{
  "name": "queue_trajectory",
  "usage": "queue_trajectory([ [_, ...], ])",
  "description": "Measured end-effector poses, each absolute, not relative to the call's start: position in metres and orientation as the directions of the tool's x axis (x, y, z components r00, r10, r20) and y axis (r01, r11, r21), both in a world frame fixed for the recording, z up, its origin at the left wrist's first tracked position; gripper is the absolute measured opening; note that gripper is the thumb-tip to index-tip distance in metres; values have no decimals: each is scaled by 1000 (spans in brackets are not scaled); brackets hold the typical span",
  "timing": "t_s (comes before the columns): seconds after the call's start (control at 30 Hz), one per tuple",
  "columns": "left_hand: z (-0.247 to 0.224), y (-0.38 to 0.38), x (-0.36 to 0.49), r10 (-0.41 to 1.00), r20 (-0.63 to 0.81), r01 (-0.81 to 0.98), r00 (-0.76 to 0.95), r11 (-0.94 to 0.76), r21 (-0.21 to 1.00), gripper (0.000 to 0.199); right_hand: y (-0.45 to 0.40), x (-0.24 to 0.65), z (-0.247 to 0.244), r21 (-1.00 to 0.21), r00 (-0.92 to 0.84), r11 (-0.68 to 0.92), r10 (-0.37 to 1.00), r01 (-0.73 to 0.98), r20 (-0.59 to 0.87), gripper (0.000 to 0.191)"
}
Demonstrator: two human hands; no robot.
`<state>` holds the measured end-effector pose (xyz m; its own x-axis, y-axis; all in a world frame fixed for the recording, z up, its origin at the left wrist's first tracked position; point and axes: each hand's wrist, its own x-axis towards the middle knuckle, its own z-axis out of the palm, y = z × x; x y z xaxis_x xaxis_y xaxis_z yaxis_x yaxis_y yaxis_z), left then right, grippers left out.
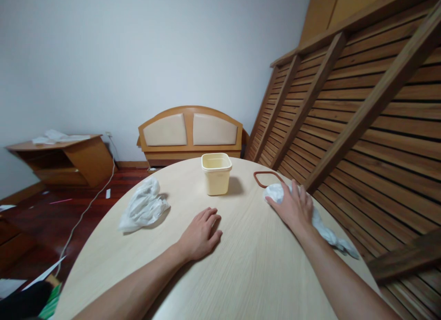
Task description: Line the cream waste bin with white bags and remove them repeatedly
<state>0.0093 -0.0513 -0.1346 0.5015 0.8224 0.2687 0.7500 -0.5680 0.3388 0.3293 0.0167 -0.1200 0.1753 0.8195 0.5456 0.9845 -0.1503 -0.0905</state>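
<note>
My left hand (pixel 200 233) rests on the round table, palm down, its fingers loosely bent and nothing in them. Towards the table's right side, my right hand (pixel 294 205) grips a white plastic bag (pixel 275 191); the bag's twisted tail (pixel 325 230) trails out past the wrist. Just beyond that hand lies a brown rounded-square ring (pixel 268 174), partly covered by the bag. A small cream-yellow bin (pixel 217 180) stands upright near the far edge, its inside visible only near the rim. At the left, a second crumpled white plastic bag (pixel 144 207) sits apart from both hands.
The pale wooden table (pixel 241 274) has a curved edge. Tall wooden slats (pixel 344 108) lean close along its right side. Behind stand a headboard (pixel 189 131) and, to the left, a low cabinet (pixel 69 159). A white cable (pixel 91 202) runs over the dark red floor.
</note>
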Motion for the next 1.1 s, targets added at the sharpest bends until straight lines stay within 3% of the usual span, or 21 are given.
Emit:
queue_trajectory([
  [0.17, -134, -49, 4, 823, 261, 748, 505, -568, 342, 36, 9, 298, -122, -103, -165, 269, 806, 958, 568, 47],
  [0.23, -136, -48, 2, 821, 269, 744, 503, -570, 349, 36, 4, 283, -127, -169, -299, 431, 811, 886, 503, 47],
  [0.33, -137, -49, 0, 819, 265, 744, 508, -573, 345, 37, -2, 269, -135, -268, -447, 548, 821, 793, 356, 53],
  [0.47, -128, -52, -7, 814, 243, 761, 528, -581, 289, 37, -4, 266, -140, -361, -536, 559, 827, 746, 173, 60],
  [0.6, -105, -43, -33, 834, 300, 845, 463, -517, 134, 40, -1, 269, -139, -390, -542, 543, 831, 744, 123, 62],
  [0.73, -81, -27, -76, 884, 453, 992, 117, -121, -21, 43, 0, 271, -140, -397, -540, 539, 833, 743, 121, 62],
  [0.83, -76, -20, -106, 838, 524, 975, -153, 215, -60, 48, 0, 271, -140, -398, -539, 541, 832, 741, 127, 61],
  [0.97, -83, -17, -128, 843, 454, 936, -290, 348, -47, 54, 0, 273, -140, -403, -541, 545, 830, 735, 135, 60],
  [1.1, -91, -14, -130, 892, 308, 938, -331, 347, 6, 58, -1, 273, -140, -407, -542, 547, 828, 731, 140, 60],
])
